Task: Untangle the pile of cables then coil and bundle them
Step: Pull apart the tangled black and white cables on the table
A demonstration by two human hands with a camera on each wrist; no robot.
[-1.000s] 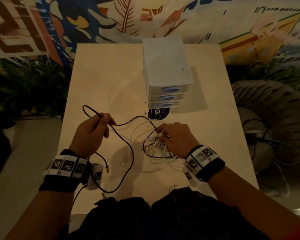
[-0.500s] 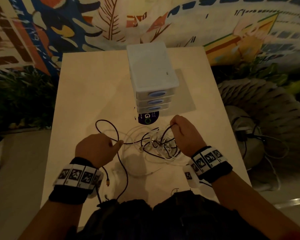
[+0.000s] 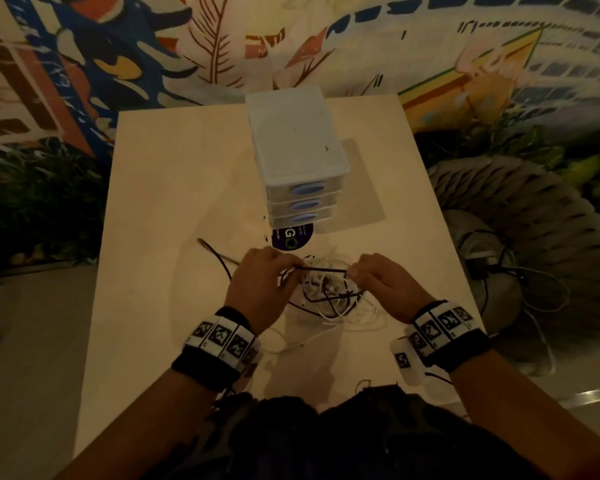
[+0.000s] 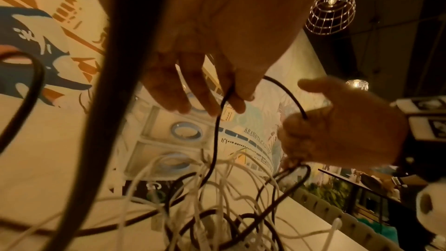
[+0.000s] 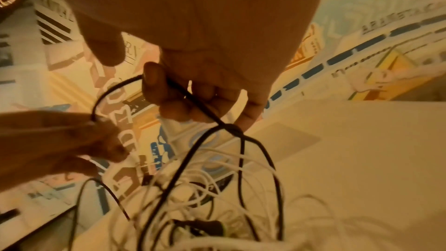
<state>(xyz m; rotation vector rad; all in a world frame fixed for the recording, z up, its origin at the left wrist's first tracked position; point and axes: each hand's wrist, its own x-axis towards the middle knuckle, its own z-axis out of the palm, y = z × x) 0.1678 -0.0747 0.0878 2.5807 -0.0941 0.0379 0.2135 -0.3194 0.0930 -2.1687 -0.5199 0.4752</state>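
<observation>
One black cable [image 3: 321, 270] runs taut between my two hands, above a tangled pile of white cables [image 3: 329, 299] whose number I cannot count. My left hand [image 3: 260, 285] pinches it with curled fingers [image 4: 229, 91]; my right hand [image 3: 383, 284] grips its other stretch likewise. The pile lies on the tabletop [image 3: 174, 202], just in front of one drawer unit [image 3: 297, 154] with three drawers.

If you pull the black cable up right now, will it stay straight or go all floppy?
Probably floppy: the black cable only looks straight where the left hand and right hand hold it; below them it droops in loops. It likely won't lift free, since it threads through the white cables, so they may drag along.
</observation>
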